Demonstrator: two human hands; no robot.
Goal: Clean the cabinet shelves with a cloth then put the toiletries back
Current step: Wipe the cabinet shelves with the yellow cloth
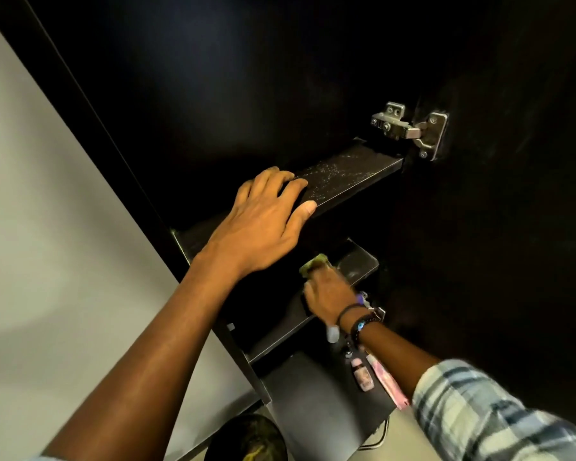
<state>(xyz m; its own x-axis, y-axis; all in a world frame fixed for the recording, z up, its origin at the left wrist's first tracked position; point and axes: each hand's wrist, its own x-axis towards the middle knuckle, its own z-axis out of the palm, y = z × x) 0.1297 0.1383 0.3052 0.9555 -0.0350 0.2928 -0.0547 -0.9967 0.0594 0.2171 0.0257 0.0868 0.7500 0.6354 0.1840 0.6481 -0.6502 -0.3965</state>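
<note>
Left hand: we lay our left hand point(266, 224) flat and open on the front edge of the upper shelf point(353, 174), fingers spread on top and the thumb hooked over the lip — it grips nothing.
Right hand: our right hand point(328, 291) is closed over a yellow-green cloth point(315, 263), pressing it onto the middle shelf point(356, 264); the hand is blurred, so we cannot make out the fingers one by one.
Cloth: it sits on the middle shelf, near its front edge, with only a crumpled corner showing beyond our knuckles.
Upper shelf: black, with pale dusty specks scattered over the part to the right of our left fingers.
Middle shelf: dark and bare where we can see it, with a faint smeared sheen just right of the cloth.
Toiletries: a small pink bottle point(363, 375) and a pink tube point(388, 382) lie side by side on the dark surface point(313, 400) below the shelves, just under our right wrist; a few smaller items near them are too blurred to name.
Wrist: dark beaded bracelets point(358, 322) circle our right wrist, and a plaid sleeve point(486, 410) covers the forearm behind them.
Cabinet: black inside, with a metal hinge point(409, 128) fixed at the right end of the upper shelf — the open door point(512, 194) stands to its right.
Wall: a pale wall point(47, 211) runs along the cabinet's left side.
</note>
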